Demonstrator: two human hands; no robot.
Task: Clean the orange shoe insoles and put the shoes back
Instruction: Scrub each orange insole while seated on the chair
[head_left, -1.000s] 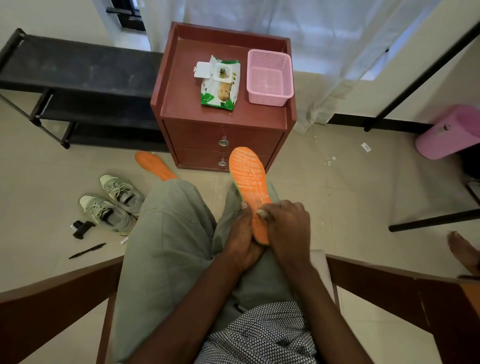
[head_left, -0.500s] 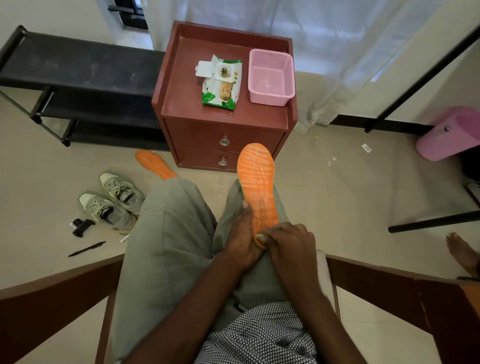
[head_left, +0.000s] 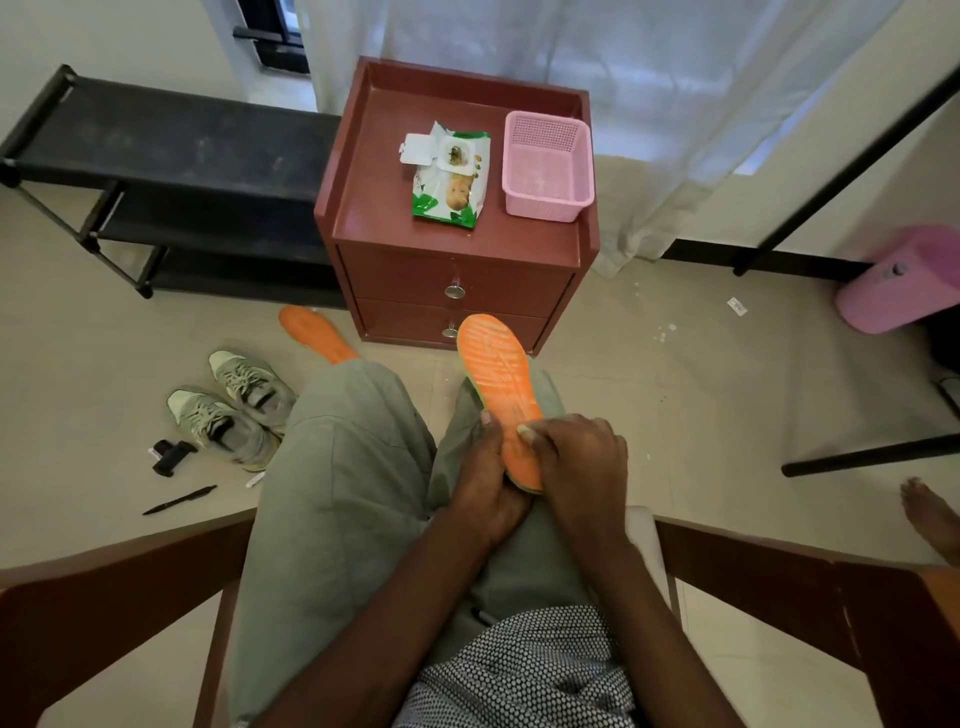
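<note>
Head view | insole (head_left: 497, 374) held over lap, heel end gripped by left hand (head_left: 485, 483) and right hand (head_left: 579, 462) | likely light, thin, floppy; best pinched at edges | second insole (head_left: 317, 332), shoes (head_left: 234, 410) on floor

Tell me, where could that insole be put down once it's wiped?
On the cabinet top, the bare strip left of the wipes pack is free; the right side is taken by the pink basket. The floor right of the cabinet is open too. Left of the knees it is crowded: shoes, second insole, pen.
</note>
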